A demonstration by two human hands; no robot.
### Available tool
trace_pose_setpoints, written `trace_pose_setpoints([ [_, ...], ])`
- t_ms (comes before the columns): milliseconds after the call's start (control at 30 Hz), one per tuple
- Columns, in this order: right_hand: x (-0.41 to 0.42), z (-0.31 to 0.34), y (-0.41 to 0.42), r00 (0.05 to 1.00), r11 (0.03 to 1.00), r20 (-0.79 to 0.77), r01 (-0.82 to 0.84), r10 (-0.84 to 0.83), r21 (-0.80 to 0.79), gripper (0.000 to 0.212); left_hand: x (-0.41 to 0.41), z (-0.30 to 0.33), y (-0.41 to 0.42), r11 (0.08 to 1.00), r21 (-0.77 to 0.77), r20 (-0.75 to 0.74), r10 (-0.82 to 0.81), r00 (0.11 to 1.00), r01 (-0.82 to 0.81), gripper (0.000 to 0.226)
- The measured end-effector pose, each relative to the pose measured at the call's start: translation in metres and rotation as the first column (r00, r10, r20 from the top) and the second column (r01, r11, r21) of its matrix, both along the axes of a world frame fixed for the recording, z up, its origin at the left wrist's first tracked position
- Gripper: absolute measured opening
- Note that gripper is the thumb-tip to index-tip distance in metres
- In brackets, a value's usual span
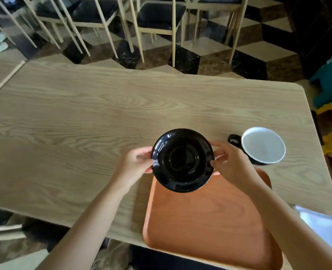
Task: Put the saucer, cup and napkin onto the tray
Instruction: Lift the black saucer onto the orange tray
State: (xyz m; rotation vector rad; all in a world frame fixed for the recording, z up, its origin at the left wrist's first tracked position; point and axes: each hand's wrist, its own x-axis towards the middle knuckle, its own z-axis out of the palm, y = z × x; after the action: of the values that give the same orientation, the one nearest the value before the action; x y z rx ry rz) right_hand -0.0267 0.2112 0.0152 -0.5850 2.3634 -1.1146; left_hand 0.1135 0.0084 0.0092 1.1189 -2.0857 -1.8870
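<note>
A glossy black saucer (182, 160) is held above the far edge of the orange wooden tray (208, 219). My left hand (135, 164) grips its left rim and my right hand (231, 164) grips its right rim. The saucer overlaps the tray's far left corner and the table beyond it. To the right of my right hand, a black cup (261, 146) with a white inside stands upright on the table, its handle pointing left. A white napkin (325, 225) lies at the table's near right corner, partly behind my right forearm.
The light wooden table (83, 123) stretches wide to the left and far side. The tray overhangs the table's near edge. Chairs (157, 22) stand on a checkered floor beyond the table. Teal and yellow objects (330, 98) sit off the right edge.
</note>
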Motion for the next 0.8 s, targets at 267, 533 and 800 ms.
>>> trace_pose_setpoints([
  [267,0.041,-0.028,0.029,0.988,0.998,0.145,0.066,-0.062,-0.024,0.053,0.035,-0.02,0.022,0.998,-0.042,0.064,-0.039,0.997,0.042,0.03],
  [533,0.064,-0.045,0.04,0.969,0.989,0.204,0.149,-0.141,-0.023,0.049,0.045,-0.034,0.03,0.948,-0.277,0.201,-0.104,0.974,0.159,0.031],
  [800,0.059,-0.045,0.032,0.979,0.991,0.15,0.136,-0.135,0.001,0.05,0.036,-0.03,0.028,0.786,-0.528,0.339,-0.151,0.929,0.321,0.025],
])
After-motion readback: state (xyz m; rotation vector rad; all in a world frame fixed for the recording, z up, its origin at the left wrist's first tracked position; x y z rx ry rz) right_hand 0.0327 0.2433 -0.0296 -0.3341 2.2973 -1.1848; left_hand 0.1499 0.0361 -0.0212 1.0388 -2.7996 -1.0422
